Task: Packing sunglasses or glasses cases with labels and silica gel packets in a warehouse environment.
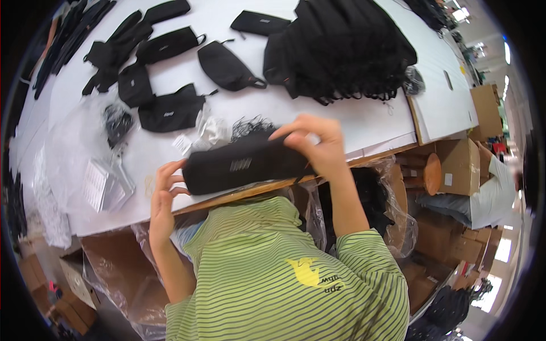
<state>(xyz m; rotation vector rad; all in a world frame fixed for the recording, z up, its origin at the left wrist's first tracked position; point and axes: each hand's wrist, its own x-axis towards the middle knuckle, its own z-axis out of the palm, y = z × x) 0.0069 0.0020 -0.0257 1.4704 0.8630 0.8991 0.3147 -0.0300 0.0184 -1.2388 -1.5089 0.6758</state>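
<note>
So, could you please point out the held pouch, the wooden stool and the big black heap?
Held pouch (242, 163): head view, its broad side.
Wooden stool (433, 173): head view, its round seat.
Big black heap (347, 48): head view, its middle.

From where I sit, I see a short-sleeved T-shirt (250, 267), yellow-green and crossed all over by narrow dark stripes. The lens makes them bow around the torso. Right of centre on the front, I pick out a bright yellow print (306, 271), an irregular silhouette, with small dark lettering (333, 282) beside it, upside down to me. The right sleeve (372, 261) carries the same striping and is loose and wide; the left sleeve (179, 321) matches it. Both forearms are bare. Beside the shirt's left edge I notice pale blue cloth (186, 234), but cannot tell what garment it is.
</note>
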